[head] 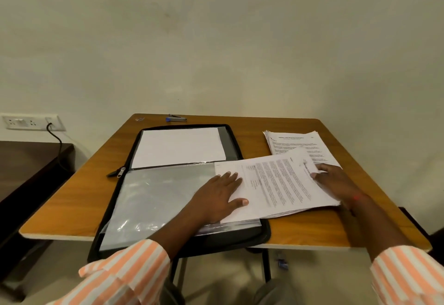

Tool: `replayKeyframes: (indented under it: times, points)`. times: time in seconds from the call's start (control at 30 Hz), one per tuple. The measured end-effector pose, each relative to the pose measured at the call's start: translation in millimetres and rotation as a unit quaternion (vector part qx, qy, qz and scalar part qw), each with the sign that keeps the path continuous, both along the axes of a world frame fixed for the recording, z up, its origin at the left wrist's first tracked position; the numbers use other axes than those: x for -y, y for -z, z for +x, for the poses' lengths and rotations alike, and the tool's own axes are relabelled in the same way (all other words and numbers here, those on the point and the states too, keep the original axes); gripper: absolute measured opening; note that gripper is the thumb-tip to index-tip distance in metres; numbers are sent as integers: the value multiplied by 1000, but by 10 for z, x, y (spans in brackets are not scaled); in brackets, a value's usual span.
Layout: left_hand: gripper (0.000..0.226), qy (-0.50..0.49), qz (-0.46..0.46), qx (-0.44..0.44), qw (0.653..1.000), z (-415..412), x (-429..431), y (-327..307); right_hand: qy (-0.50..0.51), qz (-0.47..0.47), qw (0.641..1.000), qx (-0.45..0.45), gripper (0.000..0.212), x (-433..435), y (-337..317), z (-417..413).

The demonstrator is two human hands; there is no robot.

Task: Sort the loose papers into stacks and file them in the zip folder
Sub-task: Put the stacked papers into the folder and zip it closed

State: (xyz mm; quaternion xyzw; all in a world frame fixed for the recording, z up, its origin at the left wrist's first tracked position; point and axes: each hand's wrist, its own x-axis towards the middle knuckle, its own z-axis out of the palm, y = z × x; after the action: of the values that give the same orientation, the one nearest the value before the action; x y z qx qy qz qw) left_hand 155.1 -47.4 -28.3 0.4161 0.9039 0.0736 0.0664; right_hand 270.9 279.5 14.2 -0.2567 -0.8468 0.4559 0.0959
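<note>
An open zip folder (265, 232) lies flat on the wooden counter (72, 203), reaching from the near edge towards the far edge, left of centre. Its far half carries a blank white sheet (177, 147), and its near half shows a clear plastic sleeve (153, 199). The zip pull (121, 171) hangs out on the folder's left side. A stack of printed papers (276, 184) rests partly on the folder's near right part and partly on the bare counter beside it, turned sideways. The left grip (217, 199) lies flat on the stack's left end, fingers straight and spread, pressing down. The right grip (336, 182) holds the stack's right end, with a digit on top and the paper edge passing over the hand. A second stack of papers (295, 143) sits near the far right corner, partly under the first. A blue-ended stapler (176, 118) lies at the far edge.
</note>
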Motion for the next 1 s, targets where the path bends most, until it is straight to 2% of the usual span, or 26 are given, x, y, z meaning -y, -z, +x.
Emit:
replayKeyframes:
  times: [0.1,0.23,0.3,0.4,0.5,0.63,0.7,0.8,1.0]
  points:
    - [84,-2,12,-1,1000,12,6,-7,-16,-16,1000,10,12,156,-12,-51]
    - [82,-7,3,-23,1000,45,22,-12,111,9,993,-30,7,97,79,-23]
    - [82,-10,0,-25,1000,56,6,0,128,18,990,-51,10,178,128,-13]
    - [83,-10,8,-17,1000,38,-19,14,94,29,993,-68,13,487,170,-122]
    - [83,-11,10,-15,1000,42,-21,-7,16,30,999,-43,9,781,220,-252]
    - [86,-8,5,-21,1000,55,5,-2,-14,-20,999,-48,9,979,262,-293]
    - [85,-11,5,-19,1000,60,2,0,-5,-40,998,-56,13,1072,278,-310]
    - [82,-13,22,-19,999,62,-11,3,-42,-77,995,-48,20,1316,272,-365]
    - [81,-28,97,-8,995,108,53,23,-72,-26,996,-54,22,1584,319,-508]
